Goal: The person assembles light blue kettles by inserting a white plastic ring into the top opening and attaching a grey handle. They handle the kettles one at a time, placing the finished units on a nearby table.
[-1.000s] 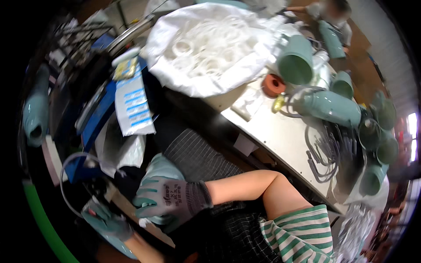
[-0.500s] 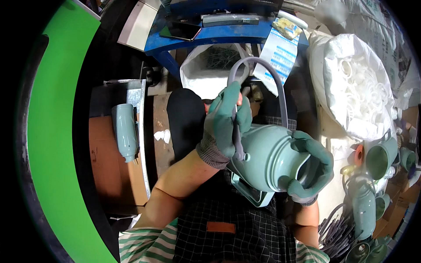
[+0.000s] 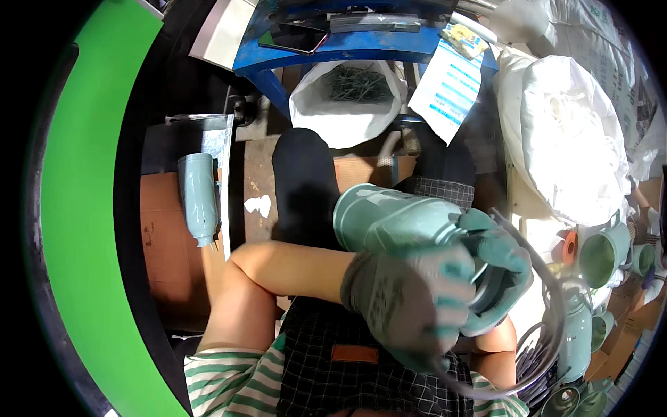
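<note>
Across lap [image 3: 316, 340], pale green jug [image 3: 392, 214] lies on its side, mouth toward right; lap probably braces it, leaving neck within easy reach. Right hand [image 3: 505, 267] partly closed, gripping jug's mouth, likely to steady it. Left hand [image 3: 417, 299] blurred, fingers bent, overlapping jug's near side; cannot tell whether it grips anything. Grey handle [image 3: 558, 313] loops out right, lower end near left hand.

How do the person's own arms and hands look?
The left hand and right hand wear grey and green gloves; the left one shows blurred dark markings. The forearms are bare, below short sleeves striped green and white.
</note>
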Tool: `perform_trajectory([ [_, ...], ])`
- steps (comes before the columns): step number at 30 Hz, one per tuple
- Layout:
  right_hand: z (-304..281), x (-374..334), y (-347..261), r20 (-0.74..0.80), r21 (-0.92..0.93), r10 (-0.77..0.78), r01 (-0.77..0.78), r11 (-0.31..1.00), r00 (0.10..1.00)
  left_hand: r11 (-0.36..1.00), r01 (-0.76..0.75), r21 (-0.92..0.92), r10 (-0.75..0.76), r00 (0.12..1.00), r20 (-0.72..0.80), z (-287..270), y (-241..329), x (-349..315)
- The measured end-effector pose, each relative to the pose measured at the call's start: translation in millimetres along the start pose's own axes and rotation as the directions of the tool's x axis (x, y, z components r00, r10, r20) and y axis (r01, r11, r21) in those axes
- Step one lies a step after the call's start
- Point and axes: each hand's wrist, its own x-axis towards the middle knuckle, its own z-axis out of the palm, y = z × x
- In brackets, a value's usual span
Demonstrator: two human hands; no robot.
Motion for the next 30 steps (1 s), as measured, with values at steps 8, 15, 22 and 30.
perform_trajectory([
  [8, 11, 23, 12, 0.132, -0.102, -0.299, 0.313, 0.944, 0.945, 0.918, 0.391, 0.061, -0.345, 0.867, -0.359, 34, -24, -76],
  [15, 17, 38, 8, -0.268, 0.3, 0.096, -0.012, 0.954, 0.959, 0.088, 0.194, -0.977, -0.989, 0.135, -0.063, -47, -35, -60],
  [22, 19, 60, 62, 0.139, 0.854, 0.263, -0.25, 0.456, 0.955, 0.5, 0.847, -0.182, -0.738, 0.306, -0.602, -29, -2, -57],
  [30, 12, 62, 73, 0.244, 0.934, 0.31, -0.309, 0.181, 0.919, 0.146, 0.819, -0.555, -0.989, 0.115, -0.091, -27, 71, -49],
])
